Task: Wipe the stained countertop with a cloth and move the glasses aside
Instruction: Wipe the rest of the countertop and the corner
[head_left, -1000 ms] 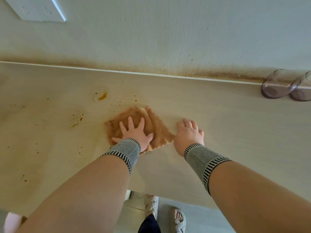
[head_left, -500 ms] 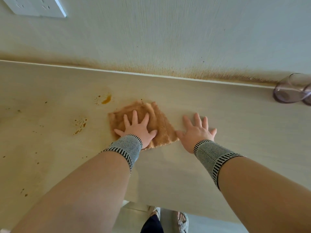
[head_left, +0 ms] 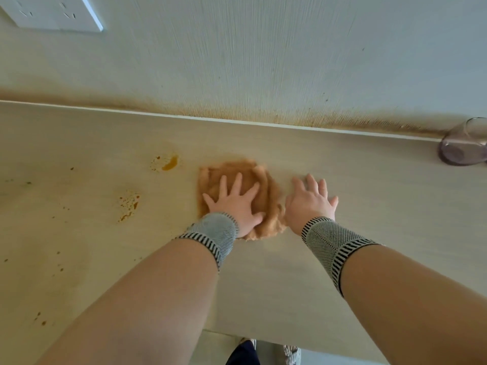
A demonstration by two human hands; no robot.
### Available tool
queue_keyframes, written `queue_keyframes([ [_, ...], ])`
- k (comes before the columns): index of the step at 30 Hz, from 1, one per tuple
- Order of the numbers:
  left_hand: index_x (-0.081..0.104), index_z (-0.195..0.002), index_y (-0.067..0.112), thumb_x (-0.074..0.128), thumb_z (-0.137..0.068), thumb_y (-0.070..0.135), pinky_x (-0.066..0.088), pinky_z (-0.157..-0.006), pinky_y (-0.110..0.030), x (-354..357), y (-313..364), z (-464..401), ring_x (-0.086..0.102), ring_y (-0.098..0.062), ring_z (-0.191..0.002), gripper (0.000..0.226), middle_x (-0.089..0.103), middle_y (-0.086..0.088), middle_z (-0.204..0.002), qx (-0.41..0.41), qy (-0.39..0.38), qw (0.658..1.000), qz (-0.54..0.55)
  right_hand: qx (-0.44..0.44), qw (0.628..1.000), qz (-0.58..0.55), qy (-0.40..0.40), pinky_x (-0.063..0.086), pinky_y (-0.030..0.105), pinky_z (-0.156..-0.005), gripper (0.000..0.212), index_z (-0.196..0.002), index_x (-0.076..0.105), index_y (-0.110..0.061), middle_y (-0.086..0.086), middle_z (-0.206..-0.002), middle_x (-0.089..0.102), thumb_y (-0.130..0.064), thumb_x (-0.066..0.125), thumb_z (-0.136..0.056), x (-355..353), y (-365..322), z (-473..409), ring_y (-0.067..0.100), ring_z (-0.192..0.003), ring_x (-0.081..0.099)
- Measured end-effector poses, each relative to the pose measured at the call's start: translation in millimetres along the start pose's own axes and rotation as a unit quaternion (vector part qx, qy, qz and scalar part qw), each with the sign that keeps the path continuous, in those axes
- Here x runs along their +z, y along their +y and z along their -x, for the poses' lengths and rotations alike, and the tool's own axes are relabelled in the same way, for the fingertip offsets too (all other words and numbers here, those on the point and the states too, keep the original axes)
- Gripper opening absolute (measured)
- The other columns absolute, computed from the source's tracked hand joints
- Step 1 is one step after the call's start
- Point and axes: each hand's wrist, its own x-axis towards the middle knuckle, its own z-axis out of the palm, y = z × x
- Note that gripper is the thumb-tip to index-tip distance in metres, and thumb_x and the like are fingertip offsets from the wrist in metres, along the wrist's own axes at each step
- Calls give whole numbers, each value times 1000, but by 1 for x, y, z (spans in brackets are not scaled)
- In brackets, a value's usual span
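Note:
An orange-brown cloth point(head_left: 266, 191) lies bunched on the pale countertop point(head_left: 369, 219) near the middle. My left hand point(head_left: 234, 204) presses flat on the cloth with its fingers spread. Just right of the cloth, my right hand point(head_left: 311, 201) rests flat on the bare counter, fingers straight. An orange stain point(head_left: 170, 163) sits to the cloth's far left, and a speckled orange stain point(head_left: 127, 205) lies further left. A tinted glass point(head_left: 463, 143) stands at the far right against the wall, cut off by the frame edge.
The wall point(head_left: 263, 61) behind the counter carries a brown stained band point(head_left: 316, 117) along its base. A white socket plate point(head_left: 52, 14) is at the top left. Small orange specks dot the counter's left part. The counter's front edge and my feet show at the bottom.
The cloth has slid right and away from me under my left hand and is more bunched. My right hand went from curled to flat. Only one glass remains in frame.

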Motion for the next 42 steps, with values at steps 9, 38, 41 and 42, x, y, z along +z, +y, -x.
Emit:
queue_keyframes([
  [9,-3,-154,45,44,-91,68,5,-113,-71,-24,-49,-28,-18,-31,-149,82,-22,6,-163,-116,21,991,66,0,1000,9,0,21,55,-114,58,-144,35,-27,-1,-154,25,-9,40,-89,-13,-4,-13,23,-143,16],
  [38,10,-153,49,58,-87,62,-3,-113,-68,-65,-84,-84,-18,-24,-150,83,-16,11,-164,0,27,998,52,-14,998,-36,39,23,45,-118,53,-151,30,-23,-3,-160,24,-19,38,-99,-32,-39,-46,20,-148,14],
  [41,9,-153,50,55,-89,60,-3,-112,-71,-65,-56,-85,-21,-28,-149,80,-19,9,-163,35,1,999,27,-9,997,-45,58,24,42,-118,51,-150,34,-21,-2,-158,28,-19,38,-99,-32,-38,-47,20,-147,17],
  [42,10,-152,50,55,-89,59,-3,-112,-71,-63,-47,-84,-21,-27,-149,78,-19,10,-163,62,-8,998,12,-20,996,-53,71,23,39,-119,51,-150,35,-19,-1,-158,30,-19,39,-99,-33,-42,-48,20,-146,18],
])
